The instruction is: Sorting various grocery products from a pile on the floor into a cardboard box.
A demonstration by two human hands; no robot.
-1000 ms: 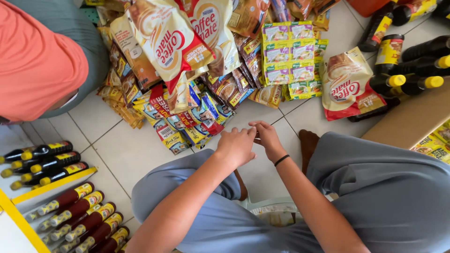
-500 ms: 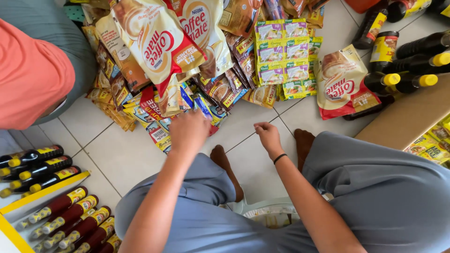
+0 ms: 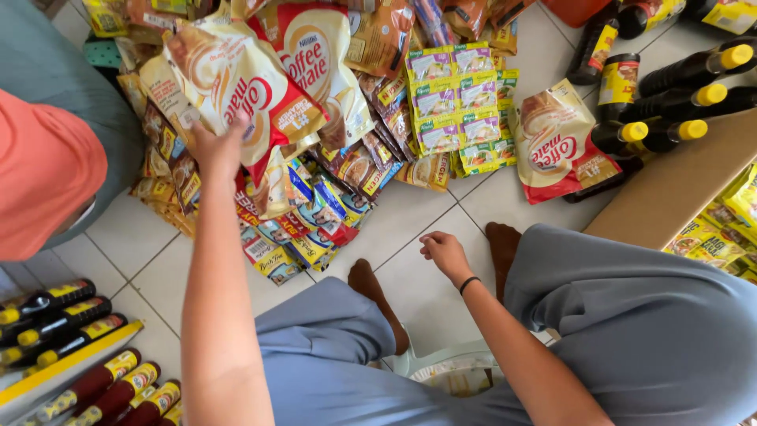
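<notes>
Left hand point(image 3: 214, 146) has moved from near right hand up to pile, fingers now closing on large cream-and-red pouch point(image 3: 236, 87) atop sachet heap point(image 3: 315, 213). Right hand point(image 3: 443, 251) stays low over tiled floor point(image 3: 410, 229), loosely curled, empty. Grasp looks begun; pouch not yet lifted.

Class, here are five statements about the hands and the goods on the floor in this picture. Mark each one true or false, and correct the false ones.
1. The left hand touches a large cream-and-red pouch. True.
2. The right hand grips a bottle. False: it hangs empty above the white tiled floor.
3. Dark bottles with yellow caps lie at upper right. True.
4. The green-and-purple sachet strips lie on the brown cardboard box. False: they lie on the floor.
5. The right wrist wears a black band. True.
</notes>
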